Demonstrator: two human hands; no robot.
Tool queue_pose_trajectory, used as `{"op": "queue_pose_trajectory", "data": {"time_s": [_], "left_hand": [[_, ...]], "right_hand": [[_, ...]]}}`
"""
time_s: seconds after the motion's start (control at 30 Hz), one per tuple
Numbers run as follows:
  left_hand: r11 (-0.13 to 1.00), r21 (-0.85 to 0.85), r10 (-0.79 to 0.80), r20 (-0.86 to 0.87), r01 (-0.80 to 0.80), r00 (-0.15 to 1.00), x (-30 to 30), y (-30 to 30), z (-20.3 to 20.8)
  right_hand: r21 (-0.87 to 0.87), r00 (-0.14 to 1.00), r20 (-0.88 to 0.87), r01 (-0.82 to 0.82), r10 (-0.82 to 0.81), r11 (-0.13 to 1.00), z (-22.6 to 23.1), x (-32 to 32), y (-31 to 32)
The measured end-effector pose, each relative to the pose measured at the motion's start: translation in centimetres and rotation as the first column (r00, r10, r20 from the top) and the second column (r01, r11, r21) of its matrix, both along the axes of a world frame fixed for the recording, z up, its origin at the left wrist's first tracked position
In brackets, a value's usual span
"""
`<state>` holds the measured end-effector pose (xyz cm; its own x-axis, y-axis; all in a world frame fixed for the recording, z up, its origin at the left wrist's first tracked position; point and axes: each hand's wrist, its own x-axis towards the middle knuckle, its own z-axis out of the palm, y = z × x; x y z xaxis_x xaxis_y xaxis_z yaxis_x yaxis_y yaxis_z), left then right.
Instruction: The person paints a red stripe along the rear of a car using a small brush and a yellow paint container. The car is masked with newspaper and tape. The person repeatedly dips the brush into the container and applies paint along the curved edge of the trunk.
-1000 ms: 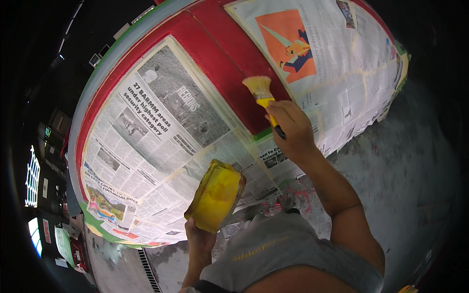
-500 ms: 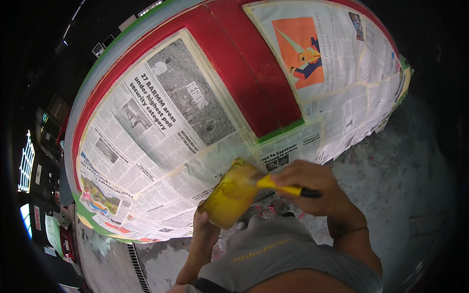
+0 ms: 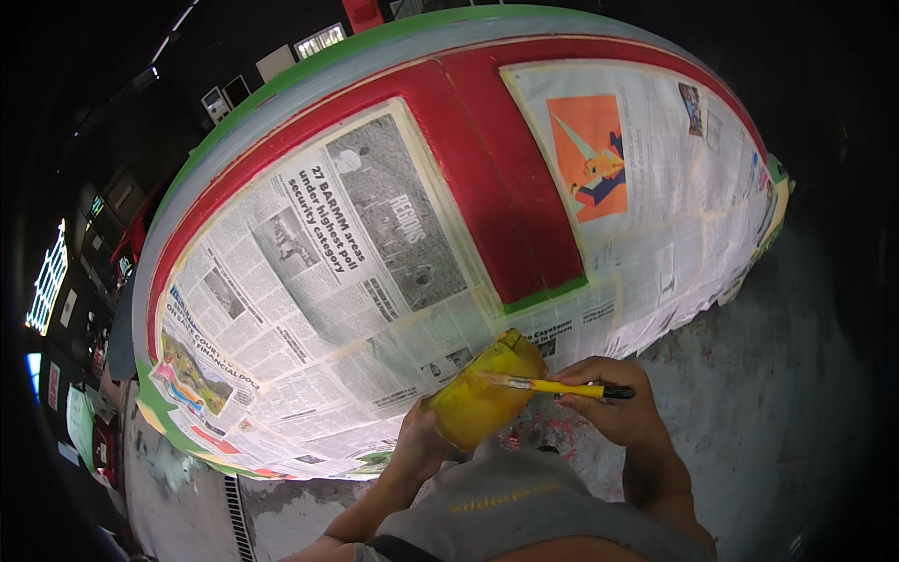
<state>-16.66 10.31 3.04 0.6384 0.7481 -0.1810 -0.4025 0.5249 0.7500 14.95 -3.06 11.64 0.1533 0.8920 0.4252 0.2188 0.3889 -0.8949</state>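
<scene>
My left hand [image 3: 423, 442] is closed on the near left edge of a yellow, paint-coated container [image 3: 478, 410], held tilted in front of my body. A paintbrush [image 3: 573, 387] with a yellow handle and black end is in my right hand [image 3: 620, 405], gripped between thumb and fingers. Its bristles point left and lie over the container's yellow surface; whether they touch it I cannot tell. Just beyond stands a large curved vehicle body with a red painted frame [image 3: 496, 187]. Taped newspaper [image 3: 309, 253] covers the panels on either side of the red strip.
Green tape or paint [image 3: 545, 296] edges the red strip's lower end. A stained grey concrete floor [image 3: 740, 412] lies below, with a drain grate [image 3: 239, 520] at lower left. Dark shelving and equipment fill the left background. My grey shirt [image 3: 510, 496] is close under the container.
The whole view has shifted, with the vehicle now lower and farther right. The container and my left hand sit farther right, and the brush extends farther leftward over the container.
</scene>
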Motion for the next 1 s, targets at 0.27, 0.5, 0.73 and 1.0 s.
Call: {"op": "queue_pose_trajectory", "data": {"time_s": [0.27, 0.5, 0.73, 1.0], "left_hand": [[0.999, 0.03, -0.038, 0.078, 0.036, 0.996, -0.2, 0.3, 1.1], [1.0, -0.019, 0.012, 0.059, -0.011, 0.998, -1.4, -0.8, 1.6], [0.993, 0.018, 0.116, 0.07, -0.118, 0.991, -2.6, -1.3, 0.7], [0.994, 0.017, 0.109, 0.089, -0.111, 0.99, -3.8, -0.5, 0.3]], "right_hand": [[0.216, 0.887, -0.41, 0.319, -0.211, 0.923, 1.5, 0.6, 5.2], [0.704, 0.77, 0.185, 0.33, -0.611, 0.629, 13.5, 5.8, 17.9], [0.728, 0.654, 0.4, 0.199, -0.642, 0.656, 19.2, 5.4, 20.9], [0.687, 0.637, 0.451, 0.199, -0.625, 0.699, 16.5, 7.8, 19.2]]}}
